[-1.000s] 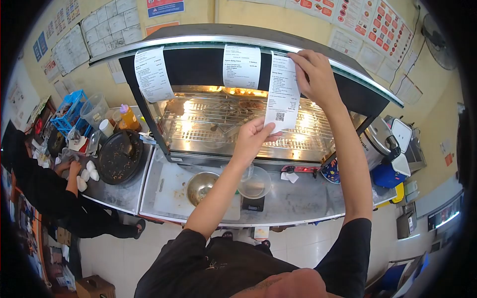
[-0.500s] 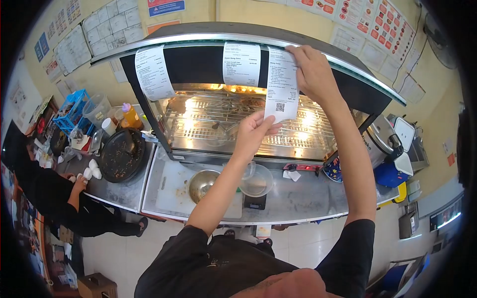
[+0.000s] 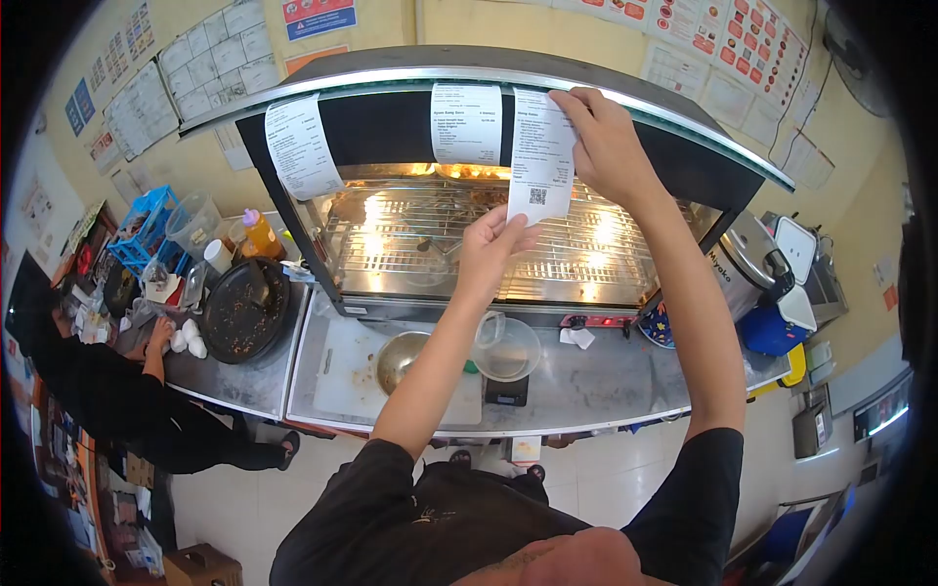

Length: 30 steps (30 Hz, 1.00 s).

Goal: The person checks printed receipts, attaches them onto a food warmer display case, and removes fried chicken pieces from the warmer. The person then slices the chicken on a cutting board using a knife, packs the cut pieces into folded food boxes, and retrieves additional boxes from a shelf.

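Receipts (image 3: pixel 467 122), three in all, lined the top front of one lit warming cabinet (image 3: pixel 386 127) in the head view. The rightmost receipt (image 3: pixel 542 146) was in front of the cabinet, gripped at both ends: the person's right hand (image 3: pixel 608 146) had its thumb and fingers clamped on the upper right corner, and the left hand (image 3: pixel 490 249) pinched the lower end, just below one square printed code (image 3: pixel 537 197). Underneath, the tabletop (image 3: pixel 625 396) carried one white cutting board (image 3: pixel 337 376), one metal bowl (image 3: pixel 399 354) partly hidden by the left forearm (image 3: pixel 430 376), and one clear plastic tub (image 3: pixel 510 352). Farther left, one black pan (image 3: pixel 234 332) sat near one co-worker (image 3: pixel 117 400), whose hand was beside several white items (image 3: pixel 191 340) too small to identify.
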{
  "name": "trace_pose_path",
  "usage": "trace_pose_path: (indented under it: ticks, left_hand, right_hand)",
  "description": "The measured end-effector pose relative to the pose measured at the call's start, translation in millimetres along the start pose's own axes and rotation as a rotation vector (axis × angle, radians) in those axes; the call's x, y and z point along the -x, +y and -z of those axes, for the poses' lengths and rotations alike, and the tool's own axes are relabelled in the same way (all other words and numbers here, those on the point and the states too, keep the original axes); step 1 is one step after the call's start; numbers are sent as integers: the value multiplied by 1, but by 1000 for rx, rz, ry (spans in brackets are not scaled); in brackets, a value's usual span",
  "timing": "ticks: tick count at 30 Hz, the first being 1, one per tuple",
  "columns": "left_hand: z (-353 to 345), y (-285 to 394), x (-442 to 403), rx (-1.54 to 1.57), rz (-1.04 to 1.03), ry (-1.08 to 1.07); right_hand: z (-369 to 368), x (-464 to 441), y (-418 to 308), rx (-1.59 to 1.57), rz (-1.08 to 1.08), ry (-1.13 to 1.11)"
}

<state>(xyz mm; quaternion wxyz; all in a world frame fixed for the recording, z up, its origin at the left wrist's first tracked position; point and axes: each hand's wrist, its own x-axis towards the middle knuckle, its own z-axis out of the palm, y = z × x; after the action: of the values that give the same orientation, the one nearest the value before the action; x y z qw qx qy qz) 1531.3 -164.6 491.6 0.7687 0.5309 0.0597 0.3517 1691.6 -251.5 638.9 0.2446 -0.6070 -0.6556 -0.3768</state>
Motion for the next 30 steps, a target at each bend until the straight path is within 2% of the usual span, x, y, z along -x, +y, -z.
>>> trace_pose_path:
  ticks: [3,5,7,9,11,13,15,18,22,23,25,26,30]
  left_hand:
    - [-2,2,7,22,-5,4]
    - [-2,-1,11,42,-13,-8]
    - [-8,-5,21,58,-75,83]
    - [-15,-20,36,67,-119,178]
    - [-29,-53,55,69,-139,267]
    - [-57,-97,82,147,-63,95]
    - [-101,-124,121,195,92,-81]
    - [-165,-159,170,201,322,-400]
    - [-245,-176,231,240,538,-752]
    - [-266,-194,240,204,559,-781]
    - [-317,-235,265,158,607,-833]
    - [-345,-254,275,147,637,-817]
    - [-438,-306,294,77,809,-862]
  right_hand:
    - [10,7,-7,-89,3,83]
    - [29,18,-20,-118,-65,157]
    - [60,33,-46,-221,-167,201]
    - [85,56,-67,-337,-158,202]
    - [121,74,-103,-518,-66,84]
    - [147,83,-128,-501,118,-33]
    - [174,93,-151,-573,157,-58]
    - [213,130,-147,-666,79,38]
    - [283,201,-99,-722,25,180]
    - [302,232,-84,-809,-50,220]
    - [322,303,-69,-836,-195,458]
    - [326,344,-58,-753,-245,660]
    - [388,502,-20,-609,-872,593]
